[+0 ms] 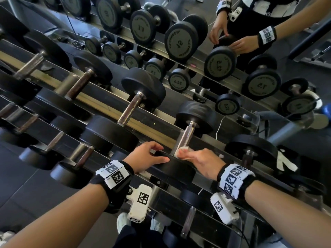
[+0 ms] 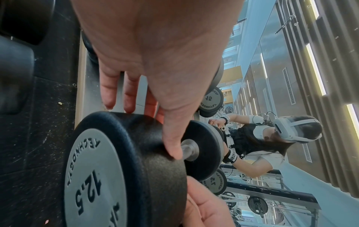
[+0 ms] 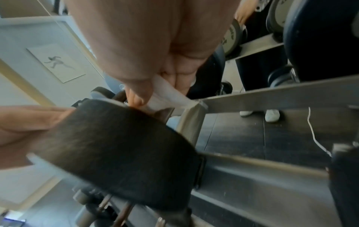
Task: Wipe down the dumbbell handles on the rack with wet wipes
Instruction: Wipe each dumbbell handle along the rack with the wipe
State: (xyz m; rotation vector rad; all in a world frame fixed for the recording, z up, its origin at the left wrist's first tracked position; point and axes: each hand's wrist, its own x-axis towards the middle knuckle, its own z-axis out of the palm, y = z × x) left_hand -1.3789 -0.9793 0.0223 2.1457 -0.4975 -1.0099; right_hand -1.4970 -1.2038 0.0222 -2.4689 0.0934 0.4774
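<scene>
The 12.5 dumbbell [image 1: 180, 140] is kept on the rack [image 1: 152, 126], at six o'clock in the head view. Its near head is steadied by the left hand [image 1: 146, 156], fingers spread, so that its handle [image 1: 184, 138] can be rubbed with the wet wipe [image 1: 182, 153] pinched in the right hand [image 1: 202, 161].

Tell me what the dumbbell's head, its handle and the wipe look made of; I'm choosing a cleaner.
Dumbbell head: matte black, finely grained, probably rubber or urethane; its grey end plate bears raised lettering.
Handle: bare silvery metal, likely steel; it glints, and its surface looks finely textured.
Wipe: thin white sheet, probably non-woven fabric; it creases softly where the right hand pinches it.
</scene>
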